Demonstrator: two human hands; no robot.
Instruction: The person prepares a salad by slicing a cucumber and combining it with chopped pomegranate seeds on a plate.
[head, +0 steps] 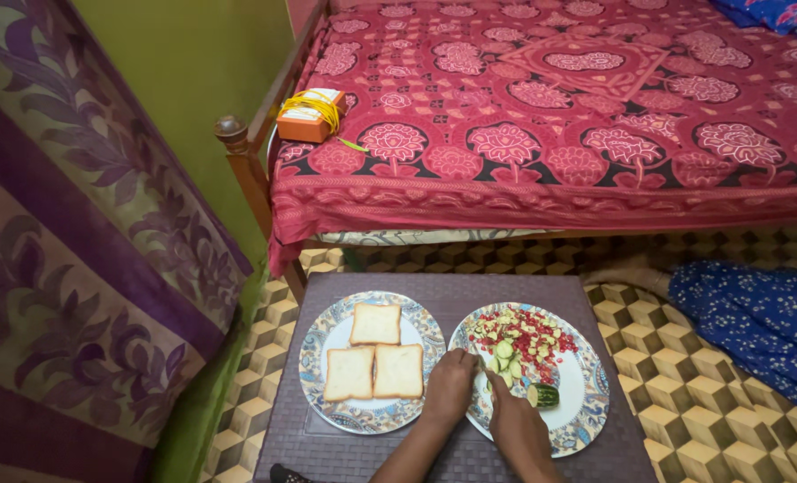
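Both hands meet at the rim of the vegetable plate [586, 394]. The left hand [449, 386] is curled, the right hand [512, 419] covers some cucumber slices [506, 353]; their grip cannot be told.

Soft, even indoor light fills the room, moderately bright, with no glare on the plates [595, 394]. Shadows are faint, deepest under the bed [550, 116]. The wide lens bends lines at the edges, most along the curtain [85, 250]. Focus is sharp throughout.
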